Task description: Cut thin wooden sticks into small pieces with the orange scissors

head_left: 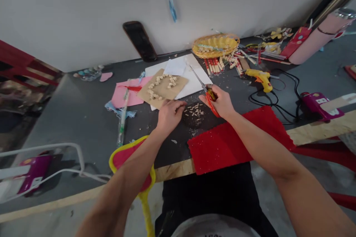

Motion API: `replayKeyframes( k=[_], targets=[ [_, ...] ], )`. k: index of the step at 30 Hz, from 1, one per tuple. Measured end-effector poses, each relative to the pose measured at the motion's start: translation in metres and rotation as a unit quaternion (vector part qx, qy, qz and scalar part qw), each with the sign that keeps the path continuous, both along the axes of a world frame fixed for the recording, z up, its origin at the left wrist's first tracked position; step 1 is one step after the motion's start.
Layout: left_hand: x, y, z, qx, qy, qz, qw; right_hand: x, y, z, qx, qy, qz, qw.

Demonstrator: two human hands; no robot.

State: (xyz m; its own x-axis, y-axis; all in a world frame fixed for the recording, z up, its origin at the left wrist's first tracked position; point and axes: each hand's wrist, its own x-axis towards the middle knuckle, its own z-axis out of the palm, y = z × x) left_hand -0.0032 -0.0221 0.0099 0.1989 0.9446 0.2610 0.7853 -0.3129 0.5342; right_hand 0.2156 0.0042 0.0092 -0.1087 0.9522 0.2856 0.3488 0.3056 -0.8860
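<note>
The right hand (221, 102) is closed around the red handles of the scissors (204, 89), whose blades point up and away toward the far edge of the bench (83, 111), over the white paper (191, 77). The left hand (169, 114) rests palm down with its fingers curled, fingertips touching the near side of a small pile of wood bits (194, 110) that lies between the two hands; whether it pinches a bit I cannot tell. Just beyond the left hand lies a cardboard (162, 88) sheet carrying more bits laid in a curve, partly over pink paper (125, 94). Red felt (236, 140) hangs over the near edge under the right forearm. A yellow basket (215, 45) sits near the far edge, with a glue gun (260, 77) to its right.
</note>
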Motion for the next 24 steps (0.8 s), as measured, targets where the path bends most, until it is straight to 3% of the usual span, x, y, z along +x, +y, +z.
replayKeyframes(
  k=[7, 16, 20, 24],
  targets=[
    [0.001, 0.016, 0.000, -0.017, 0.071, -0.092, 0.993, 0.000, 0.001, -0.001, 0.001, -0.007, 0.010, 1.000],
    [0.013, 0.024, 0.008, -0.030, 0.127, -0.065, 0.989, 0.001, 0.000, 0.000, 0.028, -0.051, 0.021, 0.998],
    [0.012, 0.014, 0.019, -0.032, 0.029, -0.049, 0.998, 0.003, 0.000, 0.003, 0.034, -0.056, 0.021, 0.998],
    [0.006, 0.000, 0.019, -0.086, -0.141, -0.010, 0.986, 0.002, -0.002, 0.003, 0.057, -0.082, 0.022, 0.995]
  ],
)
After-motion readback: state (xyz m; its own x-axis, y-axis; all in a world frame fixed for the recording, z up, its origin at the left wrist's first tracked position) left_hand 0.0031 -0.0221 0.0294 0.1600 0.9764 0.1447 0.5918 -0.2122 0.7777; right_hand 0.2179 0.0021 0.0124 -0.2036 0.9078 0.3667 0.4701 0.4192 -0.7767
